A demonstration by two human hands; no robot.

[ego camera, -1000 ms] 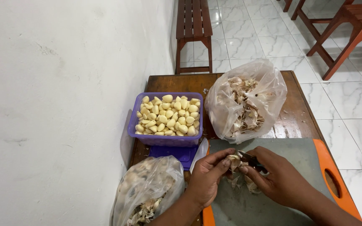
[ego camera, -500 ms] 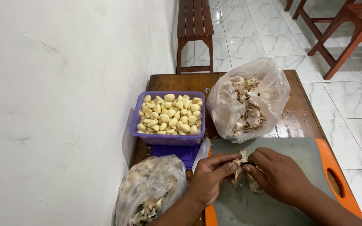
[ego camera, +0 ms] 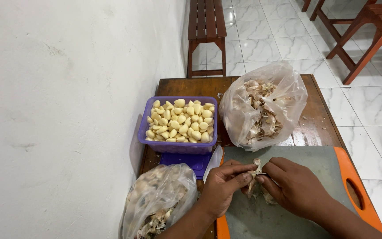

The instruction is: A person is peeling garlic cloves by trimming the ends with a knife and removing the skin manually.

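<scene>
- Table (ego camera: 319,124) of dark wood stands against a white wall, bearing a grey cutting board (ego camera: 315,159) with an orange rim
- Two clear plastic bags: one (ego camera: 261,106) of papery skins behind the board, one (ego camera: 158,199) at the near left
- Purple tub (ego camera: 177,146) holds peeled cloves
- Left hand (ego camera: 222,188) pinches a garlic clove (ego camera: 256,167) over the board
- Right hand (ego camera: 295,186) grips a small knife (ego camera: 261,174), its blade touching the clove

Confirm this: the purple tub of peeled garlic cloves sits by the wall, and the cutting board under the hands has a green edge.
Wrong on one point: the head view shows the cutting board with an orange edge, not green. The purple tub of peeled garlic cloves does sit by the wall.
</scene>
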